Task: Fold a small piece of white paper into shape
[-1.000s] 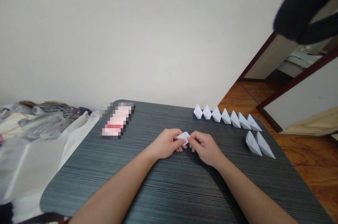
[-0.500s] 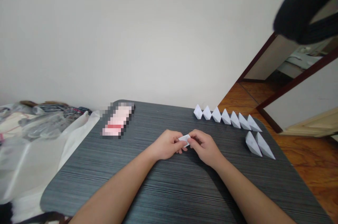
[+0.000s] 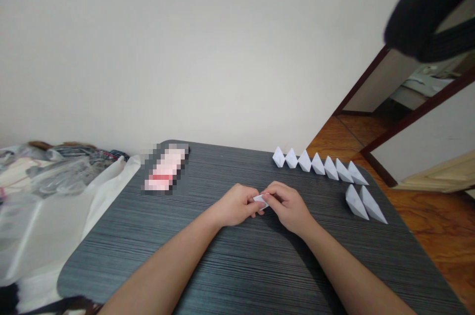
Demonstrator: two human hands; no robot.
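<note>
1. The left hand [image 3: 233,206] and the right hand [image 3: 287,206] meet over the middle of the dark striped bench [image 3: 185,255], knuckles close together.
2. Between them sits a small folded white paper piece [image 3: 261,200], just above the bench top; only a sliver of it shows.
3. The left fingers are curled and pinch the paper's left end; the right fingers are clenched on its right end, thumb on top.
4. At the far right of the bench stands a row of seven folded paper boats [image 3: 319,163], each just beside the next.
5. Two more paper boats [image 3: 364,203] stand nearer, side by side.
6. A blurred pink packet [image 3: 165,169] lies at the far left.
</note>
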